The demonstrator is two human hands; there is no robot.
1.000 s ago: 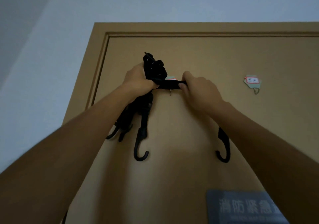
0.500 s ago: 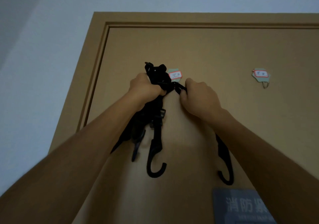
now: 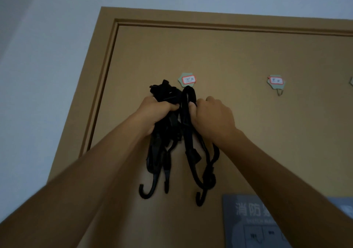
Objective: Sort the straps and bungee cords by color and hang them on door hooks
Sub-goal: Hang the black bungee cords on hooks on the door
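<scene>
Left hand (image 3: pixel 158 112) is a tight fist round a bundle (image 3: pixel 165 94) of black straps and bungees, fingers wrapped right over it. A tangled clump of the bundle pokes out above the fist. The rest hangs down past the wrist and ends in a couple of black plastic end hooks, one curling off to the left.

Right hand (image 3: pixel 212 117) is just beside it, fingers curled round a separate black cord (image 3: pixel 185 117), pinching both sides of its loop together. The hands are nearly touching, with only the cord between them.

The top of that loop sits right up under the left hook (image 3: pixel 188 79), touching the bottom of its pale green pad. So it looks draped over the hook, but the metal bit is hidden behind the cord and I can't swear to it. The pad has a white label with a red border and some handwriting.

Below the right hand the cord drops down the door (image 3: pixel 229 56). There's a chunky black fitting on one strand and a knotty looking bit on the other, plus an end hook at the very bottom, just left of the sign (image 3: pixel 248 219).

Further right there's a second hook (image 3: pixel 277 82) with the same sort of pad and label, its metal hook showing underneath. A sliver of a third pad (image 3: pixel 351 80) shows at the far right edge. The sign is grey with white Chinese characters, low on the door, and there's pale wall (image 3: pixel 47 56) off to the left
</scene>
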